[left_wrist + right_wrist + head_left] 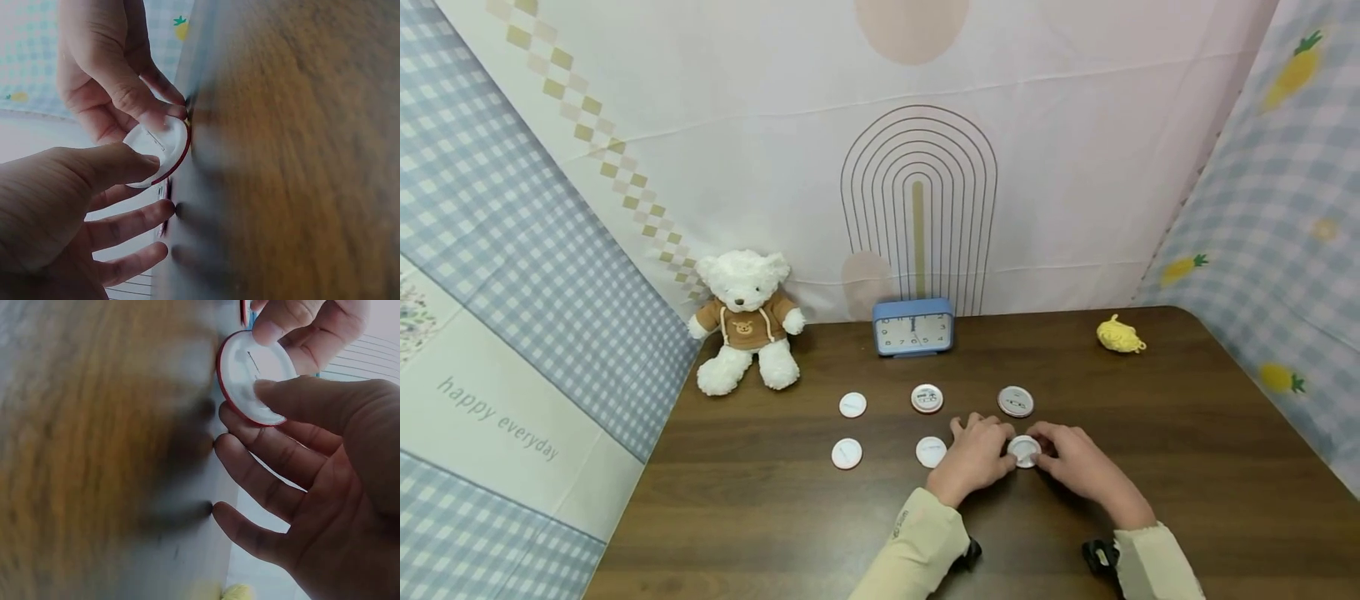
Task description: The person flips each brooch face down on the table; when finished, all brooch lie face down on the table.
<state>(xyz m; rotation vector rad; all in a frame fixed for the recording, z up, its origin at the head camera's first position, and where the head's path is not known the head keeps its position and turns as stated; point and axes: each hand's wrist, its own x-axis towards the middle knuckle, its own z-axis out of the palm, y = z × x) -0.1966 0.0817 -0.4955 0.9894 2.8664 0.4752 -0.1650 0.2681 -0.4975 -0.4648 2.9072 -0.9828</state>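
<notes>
A round pin badge point(1024, 451) with a white back, a thin pin and a red edge is between my two hands, close over the table. My left hand point(976, 457) pinches it from the left, thumb on the white back. From the other side my right hand point(1078, 461) grips it, with its thumb point(294, 400) pressed on the back near the pin. In the right wrist view, the badge point(240, 375) tilts, its red rim toward the tabletop. Another badge point(931, 452) lies just left of my left hand, and a grey-backed one point(1016, 402) sits beyond the fingers.
More badges, such as one point(927, 398) in the back row and one point(847, 453) at left, lie face down on the brown table point(737, 517). Along the back are a white teddy bear point(745, 325), a blue clock point(913, 327) and a small yellow object point(1120, 335).
</notes>
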